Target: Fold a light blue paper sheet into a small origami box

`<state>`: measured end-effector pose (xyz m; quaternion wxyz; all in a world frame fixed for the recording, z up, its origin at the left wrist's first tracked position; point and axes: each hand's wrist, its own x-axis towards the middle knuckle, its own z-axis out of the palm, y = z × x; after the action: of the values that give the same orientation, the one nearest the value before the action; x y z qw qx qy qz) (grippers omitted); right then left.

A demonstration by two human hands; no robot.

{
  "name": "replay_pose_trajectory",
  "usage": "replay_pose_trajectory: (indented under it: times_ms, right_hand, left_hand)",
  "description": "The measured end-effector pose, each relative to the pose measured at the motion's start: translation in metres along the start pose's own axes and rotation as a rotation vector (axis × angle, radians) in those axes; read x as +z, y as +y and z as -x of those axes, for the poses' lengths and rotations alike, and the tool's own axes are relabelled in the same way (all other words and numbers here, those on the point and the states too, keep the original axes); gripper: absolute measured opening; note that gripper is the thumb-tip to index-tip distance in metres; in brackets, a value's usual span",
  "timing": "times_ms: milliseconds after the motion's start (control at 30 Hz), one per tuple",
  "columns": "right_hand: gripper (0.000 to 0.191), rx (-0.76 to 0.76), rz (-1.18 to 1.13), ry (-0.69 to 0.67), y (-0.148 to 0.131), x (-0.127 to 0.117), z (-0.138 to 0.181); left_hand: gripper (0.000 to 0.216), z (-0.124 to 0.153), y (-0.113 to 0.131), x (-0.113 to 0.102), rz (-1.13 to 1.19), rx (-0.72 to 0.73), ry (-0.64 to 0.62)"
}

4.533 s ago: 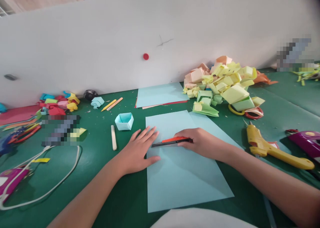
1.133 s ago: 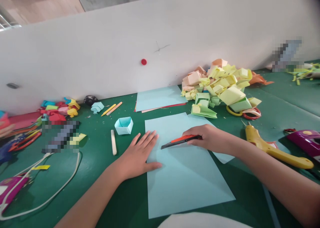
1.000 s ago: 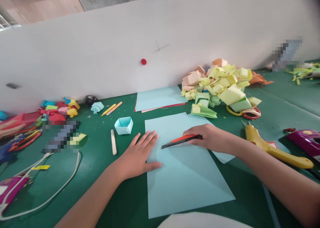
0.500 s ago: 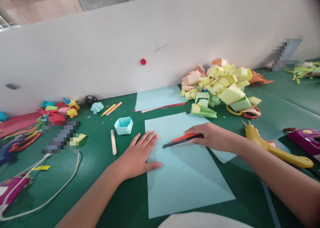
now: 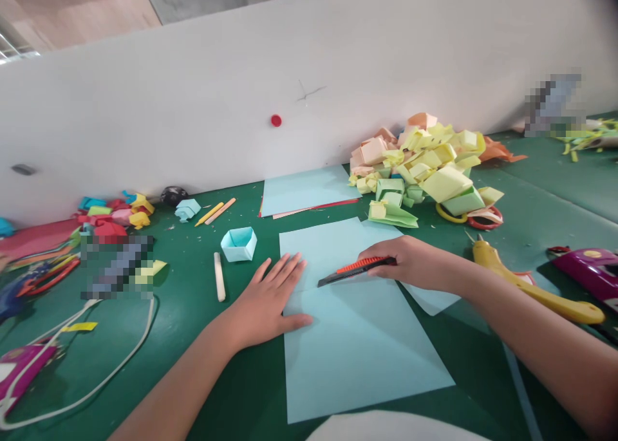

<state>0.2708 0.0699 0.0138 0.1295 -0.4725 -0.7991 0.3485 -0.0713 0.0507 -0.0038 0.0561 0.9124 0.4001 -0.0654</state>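
A light-blue sheet of paper [image 5: 357,351] lies flat in front of me. My left hand [image 5: 265,306] rests palm down over its left edge, fingers spread, holding nothing. In my right hand [image 5: 400,261] is a black and orange utility knife [image 5: 357,270], its blade pointing left and low against the paper's surface. A faint line runs across the sheet from near the left fingers to the blade tip. Part of another blue sheet [image 5: 432,300] shows under my right hand. A small folded blue paper box [image 5: 239,244] and a whitish stick [image 5: 219,277] lie left of my left hand.
Folded yellow, green and peach paper pieces [image 5: 420,164] pile up at the back right, near scissors [image 5: 484,219]. A yellow glue gun [image 5: 531,286] lies beside my right forearm. A white cable [image 5: 145,331] loops at left. Stacked sheets [image 5: 306,190] lie against the white partition [image 5: 193,106].
The knife and my right hand have shifted slightly to the right across the paper. My left hand stays in place.
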Motion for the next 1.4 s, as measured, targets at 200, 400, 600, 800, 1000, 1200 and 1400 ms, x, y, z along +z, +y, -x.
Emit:
replay_pose_trajectory:
  times_ms: [200, 400, 600, 800, 1000, 1200, 1400]
  right_hand:
    - [0.036, -0.005, 0.001, 0.003, -0.001, -0.003, 0.002]
    - [0.036, 0.020, -0.003, -0.005, -0.002, -0.007, 0.002]
    - [0.038, 0.042, 0.003, -0.027, 0.000, -0.011, 0.004]
    - [0.034, 0.038, -0.004, -0.038, -0.002, -0.012, 0.005]
    - [0.034, -0.013, 0.010, -0.013, -0.005, -0.013, 0.009]
    - [0.029, -0.024, 0.047, -0.023, -0.008, -0.011, 0.013]
    - [0.035, -0.071, 0.075, 0.019, 0.001, -0.005, 0.015]
  left_hand:
    - [0.097, 0.000, 0.000, 0.000, 0.007, -0.004, -0.007]
    - [0.096, 0.000, 0.000, 0.000, 0.010, -0.008, -0.018]
    - [0.097, -0.001, 0.001, -0.001, -0.003, -0.014, -0.029]
    - [0.097, 0.000, 0.002, -0.002, -0.001, -0.017, -0.021]
    - [0.095, 0.001, 0.001, -0.004, 0.028, -0.020, 0.000]
    - [0.088, -0.018, 0.023, -0.017, 0.077, -0.021, 0.057]
    - [0.087, -0.043, 0.033, -0.006, 0.044, -0.008, 0.034]
